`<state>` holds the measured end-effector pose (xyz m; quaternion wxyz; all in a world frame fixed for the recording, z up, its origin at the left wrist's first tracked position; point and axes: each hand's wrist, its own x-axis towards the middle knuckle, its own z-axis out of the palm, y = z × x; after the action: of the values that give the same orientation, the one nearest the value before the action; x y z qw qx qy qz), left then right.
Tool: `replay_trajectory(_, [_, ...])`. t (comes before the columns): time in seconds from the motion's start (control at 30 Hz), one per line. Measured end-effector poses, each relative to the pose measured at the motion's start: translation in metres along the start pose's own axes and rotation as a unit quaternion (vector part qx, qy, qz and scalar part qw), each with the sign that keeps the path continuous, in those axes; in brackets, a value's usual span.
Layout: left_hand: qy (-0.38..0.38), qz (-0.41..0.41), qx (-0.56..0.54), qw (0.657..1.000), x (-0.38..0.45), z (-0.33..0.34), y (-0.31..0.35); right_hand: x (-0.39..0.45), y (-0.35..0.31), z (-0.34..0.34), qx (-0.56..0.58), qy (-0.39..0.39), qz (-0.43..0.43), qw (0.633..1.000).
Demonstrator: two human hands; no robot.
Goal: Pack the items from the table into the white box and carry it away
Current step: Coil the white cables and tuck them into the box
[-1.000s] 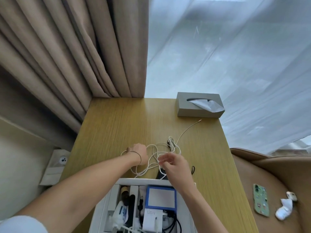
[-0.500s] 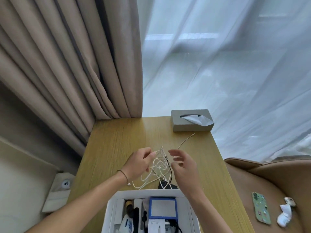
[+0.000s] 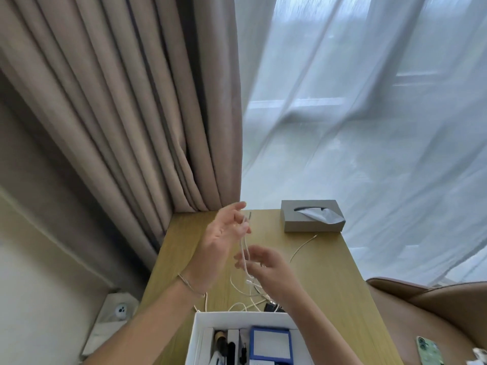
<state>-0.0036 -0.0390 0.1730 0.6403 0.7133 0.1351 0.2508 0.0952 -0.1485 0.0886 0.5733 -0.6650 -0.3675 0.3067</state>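
My left hand is raised above the wooden table and pinches one end of the white cable at its fingertips. The cable hangs down from there in two strands. My right hand is lower and to the right, its fingers curled lightly round those strands. The rest of the cable lies tangled on the table by a black charger. The white box stands open at the near edge, holding a blue-framed item and several dark gadgets.
A grey tissue box sits at the table's far right corner. Beige curtains hang at the left and sheer white ones at the right. A brown seat at the right carries a green phone. A wall socket is low on the left.
My left hand has lifted the cable end up and away from the table, pulling the tangle into hanging strands. My right hand has closed on the strands. The view has tilted upward.
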Motion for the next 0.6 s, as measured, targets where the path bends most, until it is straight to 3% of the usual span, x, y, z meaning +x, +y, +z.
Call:
replay_trajectory(0.17, [0.051, -0.046, -0.226, 0.972, 0.000, -0.001, 0.026, -0.005, -0.032, 0.014, 0.099, -0.024, -0.050, 0.994])
replay_trajectory(0.3, [0.140, -0.027, -0.255, 0.956, 0.000, -0.008, 0.035, -0.014, -0.045, 0.021, 0.114, -0.106, -0.068, 0.985])
replay_trajectory(0.4, [0.198, -0.032, -0.212, 0.957, 0.003, -0.023, 0.037, -0.023, -0.045, 0.018, 0.112, -0.132, -0.046, 0.984])
replay_trajectory(0.5, [0.214, 0.004, -0.078, 0.974, 0.003, -0.037, 0.033, -0.032, -0.042, 0.007, 0.122, -0.151, -0.016, 0.981])
replay_trajectory(0.6, [0.120, 0.033, 0.159, 0.979, -0.004, -0.049, 0.026, -0.037, -0.044, -0.008, 0.112, -0.141, 0.024, 0.983])
